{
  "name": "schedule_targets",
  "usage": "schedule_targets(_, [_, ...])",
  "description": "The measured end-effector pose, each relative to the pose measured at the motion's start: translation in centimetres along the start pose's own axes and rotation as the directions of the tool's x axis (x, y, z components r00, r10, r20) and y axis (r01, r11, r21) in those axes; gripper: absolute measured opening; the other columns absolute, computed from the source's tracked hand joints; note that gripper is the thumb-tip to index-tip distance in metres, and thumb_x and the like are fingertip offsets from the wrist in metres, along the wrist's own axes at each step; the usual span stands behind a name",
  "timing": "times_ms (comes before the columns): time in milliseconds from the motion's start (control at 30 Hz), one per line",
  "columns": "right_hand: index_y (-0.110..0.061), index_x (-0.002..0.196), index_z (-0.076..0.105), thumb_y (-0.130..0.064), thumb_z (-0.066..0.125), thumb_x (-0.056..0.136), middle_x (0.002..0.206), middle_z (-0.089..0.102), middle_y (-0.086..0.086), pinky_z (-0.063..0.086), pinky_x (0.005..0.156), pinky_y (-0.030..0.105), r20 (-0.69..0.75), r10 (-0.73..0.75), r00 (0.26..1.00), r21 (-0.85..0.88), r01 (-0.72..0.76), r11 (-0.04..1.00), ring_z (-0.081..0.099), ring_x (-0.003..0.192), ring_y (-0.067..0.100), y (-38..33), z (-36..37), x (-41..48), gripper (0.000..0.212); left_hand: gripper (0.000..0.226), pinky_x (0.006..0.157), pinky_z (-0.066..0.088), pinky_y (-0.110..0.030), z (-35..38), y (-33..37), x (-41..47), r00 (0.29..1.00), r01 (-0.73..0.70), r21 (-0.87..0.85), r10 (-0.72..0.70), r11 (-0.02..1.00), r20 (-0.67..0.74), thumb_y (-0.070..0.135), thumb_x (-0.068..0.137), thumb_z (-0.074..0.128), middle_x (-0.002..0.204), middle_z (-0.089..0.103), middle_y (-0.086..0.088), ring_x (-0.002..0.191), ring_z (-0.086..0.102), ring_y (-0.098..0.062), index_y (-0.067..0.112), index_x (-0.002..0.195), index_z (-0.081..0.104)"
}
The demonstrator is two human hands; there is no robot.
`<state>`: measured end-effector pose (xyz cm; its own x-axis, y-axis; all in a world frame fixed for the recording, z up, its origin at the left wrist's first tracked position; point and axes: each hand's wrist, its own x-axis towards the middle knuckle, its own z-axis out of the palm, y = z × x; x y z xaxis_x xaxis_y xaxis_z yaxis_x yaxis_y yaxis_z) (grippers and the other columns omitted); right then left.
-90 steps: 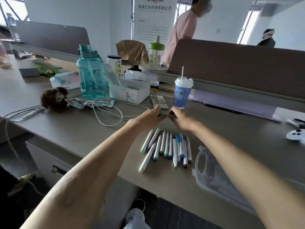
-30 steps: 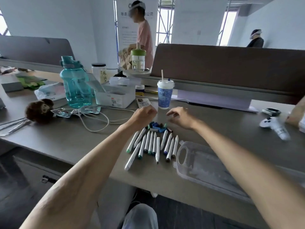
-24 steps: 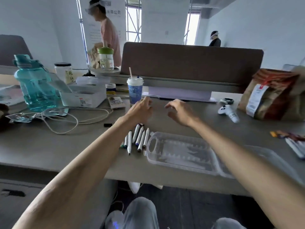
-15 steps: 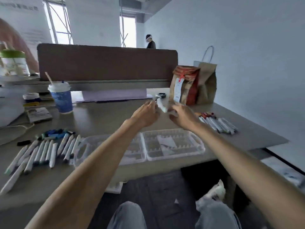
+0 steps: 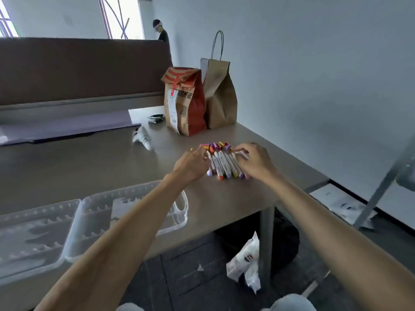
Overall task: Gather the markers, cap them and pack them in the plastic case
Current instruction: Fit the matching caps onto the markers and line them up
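Observation:
A row of white markers (image 5: 224, 164) with red, yellow and purple ends lies near the table's right edge. Several loose caps (image 5: 216, 145) in the same colours sit just behind the row. My left hand (image 5: 193, 164) presses against the row's left side with bent fingers. My right hand (image 5: 253, 161) rests over the row's right side, fingers spread on the outer markers. The clear plastic case (image 5: 184, 198) lies open and flat at the lower left, with my left forearm crossing over it.
Two paper bags, a red-and-brown one (image 5: 185, 102) and a plain brown one (image 5: 221, 93), stand behind the markers. A white controller (image 5: 142, 138) lies to the left. The table corner (image 5: 323, 181) is close on the right. A dark partition (image 5: 78, 68) runs along the back.
The view has swung right, away from the blue and green markers. Both hands have moved across the table past the case and now bracket the warm-coloured markers.

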<state>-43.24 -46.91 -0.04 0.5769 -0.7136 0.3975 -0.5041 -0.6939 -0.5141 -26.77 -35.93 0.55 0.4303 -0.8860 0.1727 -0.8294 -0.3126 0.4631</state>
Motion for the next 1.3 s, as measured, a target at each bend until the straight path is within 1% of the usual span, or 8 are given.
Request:
schedule_targets(267, [-0.014, 0.108, 0.071, -0.021, 0.060, 0.094, 0.112, 0.071, 0.002, 0.039, 0.082, 0.020, -0.003, 0.107, 0.994, 0.157, -0.105, 0.982, 0.063, 0.103, 0.016, 4.1, -0.7, 1.9, 0.019, 0.029, 0.093, 0.039, -0.033, 1.1, 1.1, 0.5, 0.992, 0.021, -0.050, -0.026, 0.999, -0.120, 0.015, 0.094, 0.046, 0.119, 0.063, -0.015, 0.112, 0.053, -0.032, 0.004, 0.117, 0.059])
schedule_targets(533, [-0.019, 0.107, 0.070, -0.017, 0.059, 0.094, 0.110, 0.069, 0.000, 0.041, 0.086, 0.022, 0.018, -0.014, 1.000, 0.209, 0.010, 0.978, 0.059, 0.100, 0.011, 5.0, 0.8, 3.2, 0.017, 0.031, 0.093, 0.036, -0.024, 2.0, 0.6, 0.7, 0.983, 0.044, -0.155, -0.070, 0.987, -0.167, 0.014, 0.094, 0.048, 0.126, 0.061, -0.012, 0.118, 0.053, -0.026, 0.005, 0.122, 0.058])
schedule_targets(600, [-0.026, 0.102, 0.068, -0.019, 0.059, 0.094, 0.105, 0.066, -0.007, 0.041, 0.080, 0.015, 0.001, -0.021, 1.000, 0.247, 0.020, 0.969, 0.057, 0.094, 0.003, 5.4, 1.2, 3.5, 0.014, 0.029, 0.090, 0.036, -0.023, 2.3, -0.3, 1.4, 0.982, 0.042, -0.183, -0.075, 0.982, -0.173, 0.013, 0.094, 0.050, 0.126, 0.061, -0.011, 0.118, 0.054, -0.025, 0.006, 0.122, 0.057])
schedule_targets(667, [-0.022, 0.103, 0.068, -0.016, 0.059, 0.095, 0.100, 0.065, -0.008, 0.040, 0.072, 0.003, -0.015, 0.029, 0.999, 0.355, -0.022, 0.935, 0.056, 0.088, -0.004, 6.0, 1.3, 3.7, 0.013, 0.027, 0.087, 0.035, -0.020, 2.5, -1.2, 2.1, 0.978, 0.033, -0.212, -0.075, 0.977, -0.193, 0.013, 0.095, 0.051, 0.125, 0.062, -0.010, 0.117, 0.055, -0.025, 0.006, 0.121, 0.055])
schedule_targets(733, [-0.016, 0.105, 0.069, -0.011, 0.058, 0.095, 0.098, 0.066, -0.005, 0.041, 0.068, 0.001, -0.036, 0.089, 0.995, 0.435, -0.065, 0.898, 0.058, 0.087, -0.003, 6.6, 1.4, 4.2, 0.015, 0.028, 0.085, 0.034, -0.016, 2.6, -1.9, 2.8, 0.976, 0.020, -0.254, -0.074, 0.967, -0.205, 0.012, 0.095, 0.051, 0.125, 0.062, -0.010, 0.117, 0.056, -0.024, 0.004, 0.121, 0.053])
schedule_targets(1067, [-0.020, 0.109, 0.067, -0.016, 0.057, 0.096, 0.095, 0.062, -0.016, 0.043, 0.079, 0.014, 0.031, 0.075, 0.997, 0.433, -0.081, 0.898, 0.056, 0.091, -0.007, 6.7, 1.4, 3.8, 0.017, 0.022, 0.091, 0.040, -0.028, 2.4, -1.8, 2.8, 0.964, -0.135, -0.039, 0.123, 0.990, -0.234, 0.011, 0.092, 0.053, 0.114, 0.061, -0.010, 0.109, 0.054, -0.024, 0.008, 0.109, 0.065])
schedule_targets(1200, [-0.023, 0.099, 0.069, -0.020, 0.064, 0.091, 0.096, 0.067, -0.011, 0.048, 0.079, 0.019, 0.054, 0.048, 0.997, 0.431, -0.066, 0.900, 0.061, 0.091, 0.000, 6.6, 1.2, 3.0, 0.010, 0.016, 0.077, 0.034, -0.020, 2.1, -1.7, 2.2, 0.970, -0.169, -0.023, 0.162, 0.985, -0.179, 0.011, 0.091, 0.054, 0.106, 0.064, -0.008, 0.094, 0.055, -0.019, 0.008, 0.099, 0.067])
schedule_targets(1300, [-0.024, 0.086, 0.070, -0.022, 0.072, 0.086, 0.090, 0.066, -0.010, 0.046, 0.072, 0.023, 0.119, 0.014, 0.993, 0.355, -0.056, 0.933, 0.061, 0.084, 0.002, 6.7, 1.2, 3.0, 0.003, 0.015, 0.076, 0.036, -0.023, 2.1, -1.7, 1.9, 0.980, -0.145, -0.050, 0.136, 0.988, -0.148, 0.012, 0.090, 0.055, 0.113, 0.064, -0.007, 0.087, 0.052, -0.014, 0.011, 0.100, 0.066])
